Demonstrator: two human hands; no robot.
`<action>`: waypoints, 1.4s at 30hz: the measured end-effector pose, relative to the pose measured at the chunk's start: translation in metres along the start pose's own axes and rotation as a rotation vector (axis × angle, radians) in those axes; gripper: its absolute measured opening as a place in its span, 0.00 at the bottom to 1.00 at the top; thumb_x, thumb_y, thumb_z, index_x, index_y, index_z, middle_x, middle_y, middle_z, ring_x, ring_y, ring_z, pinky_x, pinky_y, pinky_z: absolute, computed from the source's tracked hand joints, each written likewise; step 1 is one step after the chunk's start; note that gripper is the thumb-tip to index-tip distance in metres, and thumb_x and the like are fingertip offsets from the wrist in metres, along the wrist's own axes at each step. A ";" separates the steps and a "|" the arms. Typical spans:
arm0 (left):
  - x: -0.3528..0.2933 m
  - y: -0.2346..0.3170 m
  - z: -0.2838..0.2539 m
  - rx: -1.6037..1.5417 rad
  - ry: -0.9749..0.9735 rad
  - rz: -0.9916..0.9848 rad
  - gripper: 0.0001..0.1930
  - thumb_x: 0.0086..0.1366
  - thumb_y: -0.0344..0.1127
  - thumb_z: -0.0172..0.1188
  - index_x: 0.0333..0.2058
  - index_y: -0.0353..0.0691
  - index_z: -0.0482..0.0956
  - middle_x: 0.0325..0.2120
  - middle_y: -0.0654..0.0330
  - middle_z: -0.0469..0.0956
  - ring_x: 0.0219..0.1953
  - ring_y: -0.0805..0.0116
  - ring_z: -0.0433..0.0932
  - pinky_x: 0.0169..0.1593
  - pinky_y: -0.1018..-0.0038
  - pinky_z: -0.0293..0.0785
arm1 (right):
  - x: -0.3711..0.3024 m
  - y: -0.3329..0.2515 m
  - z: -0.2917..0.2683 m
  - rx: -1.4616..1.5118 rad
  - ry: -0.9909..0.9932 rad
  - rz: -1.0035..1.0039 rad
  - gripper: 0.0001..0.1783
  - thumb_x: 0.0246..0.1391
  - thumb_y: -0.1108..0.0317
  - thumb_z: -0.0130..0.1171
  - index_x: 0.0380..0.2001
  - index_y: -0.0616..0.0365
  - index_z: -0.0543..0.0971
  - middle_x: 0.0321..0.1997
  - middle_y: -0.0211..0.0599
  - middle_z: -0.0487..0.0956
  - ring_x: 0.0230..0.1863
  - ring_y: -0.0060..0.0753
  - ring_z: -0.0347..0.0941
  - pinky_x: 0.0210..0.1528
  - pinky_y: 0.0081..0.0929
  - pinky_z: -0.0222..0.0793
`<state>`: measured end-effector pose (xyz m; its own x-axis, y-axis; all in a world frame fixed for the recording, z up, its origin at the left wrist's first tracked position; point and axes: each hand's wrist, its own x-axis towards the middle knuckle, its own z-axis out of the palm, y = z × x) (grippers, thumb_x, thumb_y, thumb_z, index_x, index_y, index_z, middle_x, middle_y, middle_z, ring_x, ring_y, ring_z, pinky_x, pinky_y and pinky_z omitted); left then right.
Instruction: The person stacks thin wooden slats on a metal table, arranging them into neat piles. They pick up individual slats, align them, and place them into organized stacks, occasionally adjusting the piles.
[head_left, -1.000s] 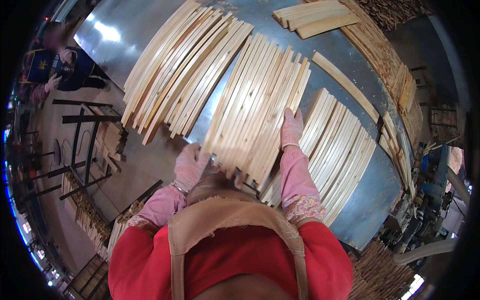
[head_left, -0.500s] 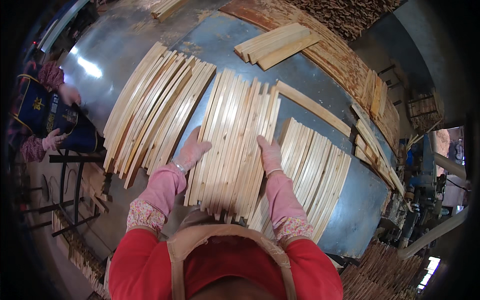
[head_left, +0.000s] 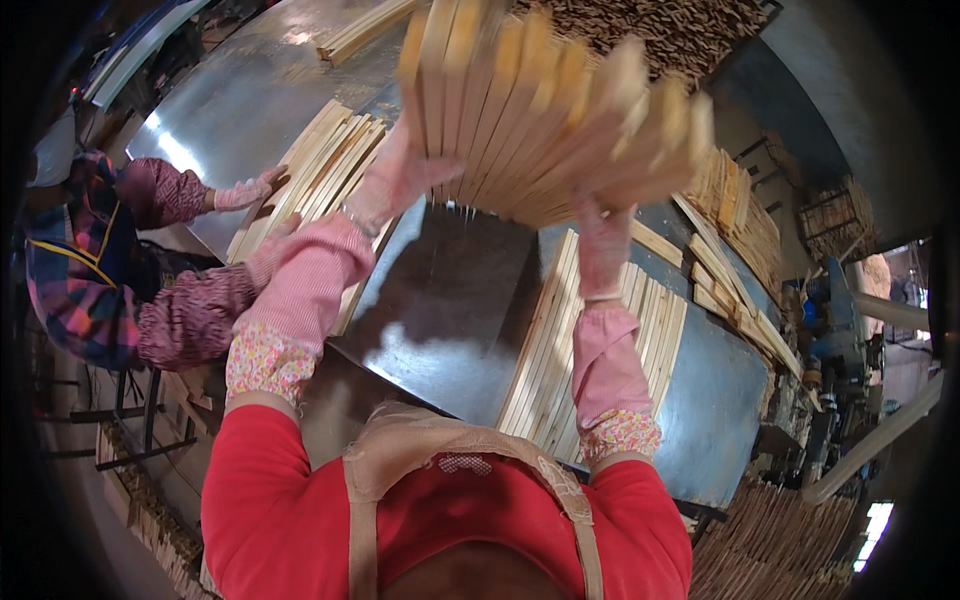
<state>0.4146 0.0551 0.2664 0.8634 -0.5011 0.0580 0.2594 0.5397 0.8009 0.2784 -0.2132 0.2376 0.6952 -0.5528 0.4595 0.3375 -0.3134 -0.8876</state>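
Note:
A bundle of wooden strips (head_left: 520, 120) is raised off the metal table and tilted, its ends toward me and slightly blurred. My left hand (head_left: 395, 180), in a pale glove, is closed on the bundle's left side. On the other side my right hand (head_left: 603, 245) grips its lower right edge; some of those fingers are hidden behind the wood. A row of strips (head_left: 655, 320) lies on the table beside my right forearm. Another row (head_left: 325, 165) lies to the left, where a co-worker's gloved hand (head_left: 250, 192) touches it.
The co-worker (head_left: 95, 260) stands at the left table edge, one sleeve close to my left forearm. The metal table (head_left: 440, 370) reflects light below the bundle. Loose boards (head_left: 735, 290) lie at the right edge, beside machinery (head_left: 850, 330). Stacked wood (head_left: 770, 530) stands at the lower right.
Both my hands have lifted the bundle from the table and moved it up and away from me, tilting it. The co-worker has leaned in, hands now on the left row.

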 end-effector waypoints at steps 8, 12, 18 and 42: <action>-0.138 -0.105 -0.115 1.574 0.030 0.080 0.34 0.75 0.45 0.58 0.74 0.41 0.60 0.55 0.47 0.83 0.52 0.47 0.85 0.53 0.51 0.82 | -0.246 0.112 -0.072 -1.111 -0.521 0.171 0.26 0.69 0.56 0.57 0.64 0.57 0.78 0.60 0.48 0.82 0.60 0.47 0.80 0.64 0.45 0.77; -0.203 -0.093 -0.157 1.848 -0.266 -0.403 0.26 0.74 0.41 0.58 0.65 0.37 0.67 0.41 0.41 0.86 0.45 0.36 0.86 0.47 0.47 0.81 | -0.281 0.087 -0.049 -1.323 -0.806 0.032 0.27 0.69 0.51 0.56 0.62 0.58 0.79 0.56 0.52 0.84 0.60 0.50 0.80 0.60 0.50 0.76; -0.243 -0.091 -0.170 1.788 -0.210 -0.549 0.23 0.74 0.37 0.52 0.65 0.39 0.73 0.42 0.39 0.86 0.45 0.36 0.85 0.49 0.47 0.81 | -0.269 0.063 -0.026 -1.344 -1.042 0.306 0.22 0.62 0.53 0.59 0.50 0.57 0.82 0.45 0.50 0.87 0.54 0.55 0.83 0.57 0.52 0.77; -0.312 -0.133 -0.153 1.229 0.439 -0.508 0.34 0.71 0.48 0.63 0.69 0.33 0.73 0.61 0.43 0.82 0.64 0.48 0.79 0.69 0.62 0.70 | -0.277 0.127 -0.440 -0.445 0.409 1.097 0.45 0.64 0.40 0.64 0.68 0.70 0.74 0.59 0.53 0.84 0.54 0.51 0.84 0.59 0.43 0.79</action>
<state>0.1771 0.2432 0.0505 0.9134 -0.0868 -0.3976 0.2376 -0.6793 0.6943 -0.1504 -0.4393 0.0109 0.1991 -0.8612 -0.4677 -0.5924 0.2744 -0.7575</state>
